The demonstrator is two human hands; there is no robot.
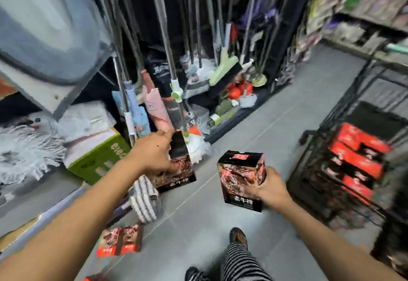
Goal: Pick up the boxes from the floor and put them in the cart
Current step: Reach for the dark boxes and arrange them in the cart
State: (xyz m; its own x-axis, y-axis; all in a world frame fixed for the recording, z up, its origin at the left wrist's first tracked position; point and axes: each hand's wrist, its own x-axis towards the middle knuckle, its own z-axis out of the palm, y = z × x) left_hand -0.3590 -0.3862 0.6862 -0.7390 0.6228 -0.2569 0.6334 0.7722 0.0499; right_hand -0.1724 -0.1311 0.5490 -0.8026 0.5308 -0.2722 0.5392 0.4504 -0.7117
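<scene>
two boxes in hand beside the cart

head view. left grip clasped on the side of a dark box, forefinger stretched along its upper edge. box tilted, just beside the striped mop pad; contact with the floor not discernible. right grip grasping a second box from its right side, held upright above the grey floor, between the dark box and the cart. cart at right, of black wire, loaded with stacked red-and-dark boxes. pair of like boxes lying flat on the floor below the left forearm, well apart from the cart. behind: mop handles and a green carton. below: striped trouser leg.
</scene>
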